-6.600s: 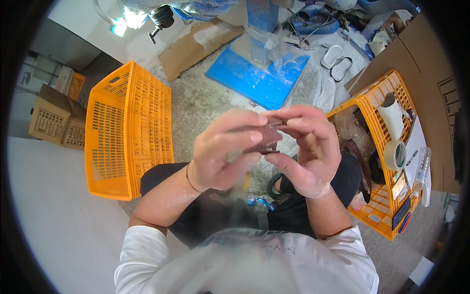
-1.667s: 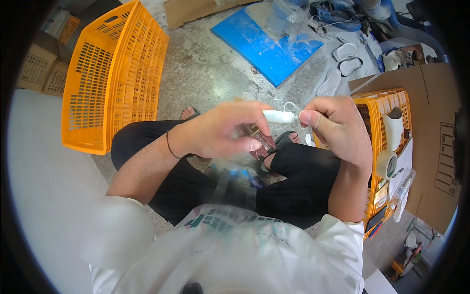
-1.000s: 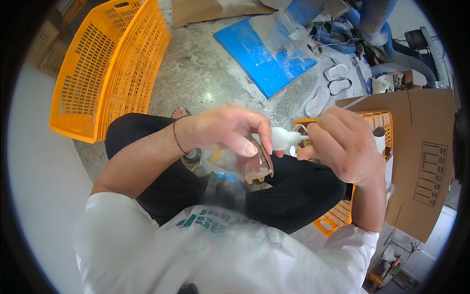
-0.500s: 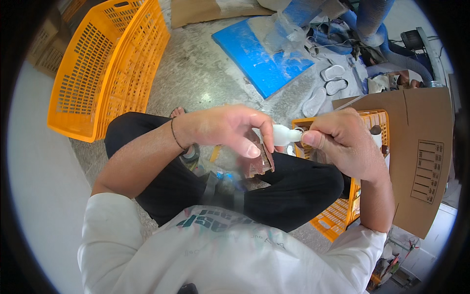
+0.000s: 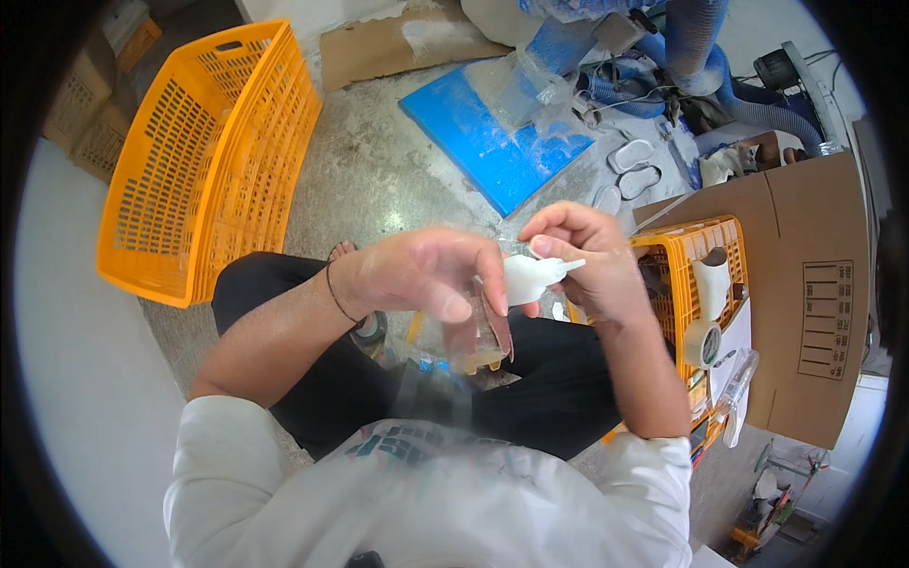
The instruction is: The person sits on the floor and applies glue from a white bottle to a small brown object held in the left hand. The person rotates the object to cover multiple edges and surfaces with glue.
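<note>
My left hand [image 5: 417, 275] is closed around a small white squeeze bottle [image 5: 526, 280], whose narrow nozzle points right. Below the bottle, the same hand also has a reddish-brown piece [image 5: 493, 328], perhaps folded sandpaper, with a yellowish lower end. Just right of the nozzle, my right hand [image 5: 592, 260] has its thumb and index finger bent together in a pinch. Whatever lies between those fingertips, if anything, is too small to make out. White dust coats both forearms, and both hands are above my crossed legs.
Nested orange crates [image 5: 204, 170] stand at the left. A dusty blue board [image 5: 492, 142] lies on the floor ahead, near white sandals [image 5: 636, 168]. At the right, another orange crate [image 5: 677, 284] holds a tape roll [image 5: 702, 343] beside a large cardboard box [image 5: 805, 303].
My right hand has come away from the bottle's tip and turned, leaving the thin nozzle bare. The bottle has shifted slightly left and down with my left hand. My view has swung a little rightward.
</note>
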Demonstrator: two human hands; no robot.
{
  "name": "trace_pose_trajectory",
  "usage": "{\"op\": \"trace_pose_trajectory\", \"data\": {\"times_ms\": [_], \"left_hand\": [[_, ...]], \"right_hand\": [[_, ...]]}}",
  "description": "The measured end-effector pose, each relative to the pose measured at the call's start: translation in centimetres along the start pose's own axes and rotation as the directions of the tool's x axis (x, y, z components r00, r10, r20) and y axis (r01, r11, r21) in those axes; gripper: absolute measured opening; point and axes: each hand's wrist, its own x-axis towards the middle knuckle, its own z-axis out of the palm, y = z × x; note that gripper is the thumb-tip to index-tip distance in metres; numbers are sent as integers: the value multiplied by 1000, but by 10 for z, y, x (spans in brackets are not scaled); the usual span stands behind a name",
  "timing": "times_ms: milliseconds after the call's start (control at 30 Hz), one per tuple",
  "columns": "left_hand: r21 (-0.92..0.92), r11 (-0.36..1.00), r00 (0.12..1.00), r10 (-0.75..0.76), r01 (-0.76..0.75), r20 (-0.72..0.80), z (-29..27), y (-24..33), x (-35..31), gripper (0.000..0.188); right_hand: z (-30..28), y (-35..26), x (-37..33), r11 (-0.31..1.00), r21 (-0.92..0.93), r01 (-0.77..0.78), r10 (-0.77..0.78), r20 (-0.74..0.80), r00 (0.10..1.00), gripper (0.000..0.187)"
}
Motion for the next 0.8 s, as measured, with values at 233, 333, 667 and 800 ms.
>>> {"op": "trace_pose_trajectory", "data": {"times_ms": [233, 333, 667, 800], "left_hand": [[-1, 998, 998, 56, -56, -17, -3, 0, -1, 27], [8, 999, 998, 54, -54, -14, -2, -2, -2, 28], [-5, 988, 986, 155, -155, 60, -6, -5, 7, 29], [5, 988, 988, 152, -152, 30, -7, -7, 8, 29]], "right_hand": [[-6, 14, 12, 804, 574, 155, -214, 35, 976, 23], [-12, 14, 4, 679, 715, 164, -356, 126, 926, 21], [-11, 21, 2, 723, 660, 203, -306, 43, 951, 36], [-14, 19, 6, 743, 628, 232, -324, 34, 945, 36]]}}
